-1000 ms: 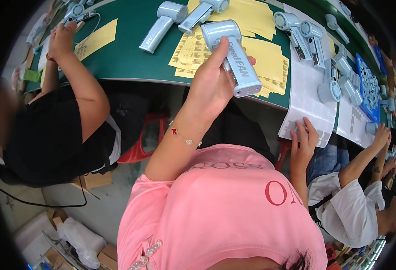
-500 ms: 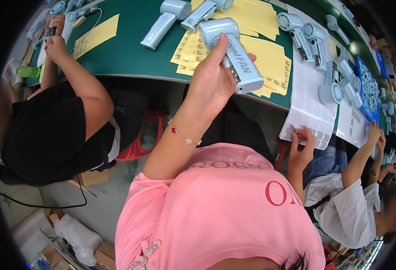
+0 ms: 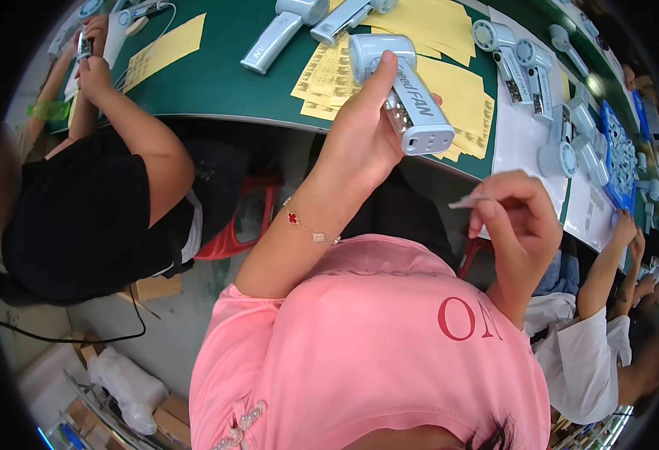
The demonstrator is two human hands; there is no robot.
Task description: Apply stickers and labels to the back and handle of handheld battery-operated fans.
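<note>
A light blue handheld fan [image 3: 418, 101] is gripped in my left hand [image 3: 359, 139], my thumb lying across its front. The fan's base end points toward me, and small parts show through an opening along its side. Between the thumb and fingertips of my right hand [image 3: 523, 232] is a small thin pale sticker [image 3: 463, 202], held in the air to the right of the fan and apart from it. A long white sticker sheet [image 3: 521, 154] lies on the table beyond my right hand, partly hidden by it.
Yellow printed sheets [image 3: 461, 86] are spread on the green table [image 3: 217, 82] behind the fan. More handheld fans [image 3: 281, 37] lie at the far left and right. A blue tray [image 3: 620, 161] of parts stands at right. People sit at work on both sides.
My right hand has lifted off the white sheet and moved up and toward me with the small sticker. The fan in my left hand has shifted slightly to the right.
</note>
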